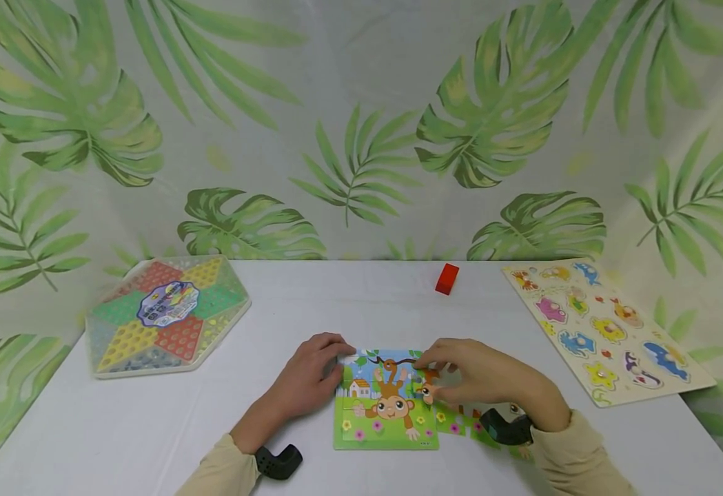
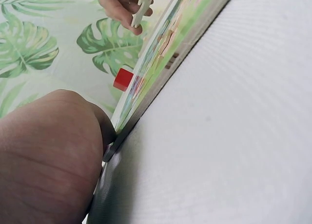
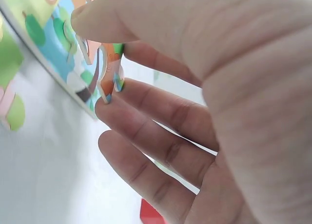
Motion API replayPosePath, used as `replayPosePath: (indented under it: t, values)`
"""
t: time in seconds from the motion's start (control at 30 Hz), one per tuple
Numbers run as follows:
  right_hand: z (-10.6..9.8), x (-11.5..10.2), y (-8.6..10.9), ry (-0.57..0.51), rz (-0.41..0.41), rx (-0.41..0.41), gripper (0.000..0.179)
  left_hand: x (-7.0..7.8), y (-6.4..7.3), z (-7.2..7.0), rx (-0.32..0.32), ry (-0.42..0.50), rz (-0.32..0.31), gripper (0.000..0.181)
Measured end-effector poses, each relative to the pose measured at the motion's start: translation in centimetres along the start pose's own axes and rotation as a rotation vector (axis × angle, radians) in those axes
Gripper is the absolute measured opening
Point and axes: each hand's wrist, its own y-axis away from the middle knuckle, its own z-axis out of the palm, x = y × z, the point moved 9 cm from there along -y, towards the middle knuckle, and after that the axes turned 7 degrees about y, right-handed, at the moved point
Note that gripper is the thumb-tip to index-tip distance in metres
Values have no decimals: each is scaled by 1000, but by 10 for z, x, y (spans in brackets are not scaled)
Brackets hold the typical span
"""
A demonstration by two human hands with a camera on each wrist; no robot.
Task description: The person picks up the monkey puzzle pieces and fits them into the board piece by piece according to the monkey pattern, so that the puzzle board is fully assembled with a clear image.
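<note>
A jigsaw puzzle board (image 1: 386,443) with a cartoon monkey lies flat on the white table in the head view. My left hand (image 1: 314,372) rests at its upper left corner, fingers touching the edge; most of them are hidden in the left wrist view. My right hand (image 1: 479,372) pinches a puzzle piece (image 3: 111,70) between thumb and fingers, above the board's right side. That piece, with orange-brown and green print, stands tilted in the right wrist view. Loose puzzle pieces (image 1: 454,424) lie right of the board, partly covered by the right wrist.
A red block (image 1: 447,279) sits near the table's back edge. At the left lies a hexagonal checkers game box (image 1: 169,344). A wooden sea-animal puzzle board (image 1: 591,331) lies at the right. A leaf-printed cloth (image 1: 361,138) hangs behind the table.
</note>
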Motion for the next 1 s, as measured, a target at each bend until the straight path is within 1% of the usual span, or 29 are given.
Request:
replayPosePath:
  t: [0.27, 0.4, 0.47, 0.67, 0.73, 0.8, 1.0]
  values:
    - [6, -11, -10, -2, -38, 2, 37, 0, -1, 1, -7, 5, -4, 28]
    - [11, -14, -14, 19, -62, 8, 39, 0, -1, 2, -12, 7, -2, 28]
    - [13, -16, -16, 40, -75, 20, 39, 0, -1, 3, -13, 2, 0, 28]
    - [12, -25, -18, 126, -134, 107, 39, -1, -2, 4, -22, 3, 5, 28]
    - [12, -27, -19, 145, -148, 123, 40, -1, -2, 4, -22, 2, 6, 29]
    - [14, -29, -21, 159, -166, 129, 39, -1, -2, 3, -19, -1, 4, 29]
    - [23, -33, -26, 169, -189, 111, 37, -1, -1, 1, -17, -3, -6, 28]
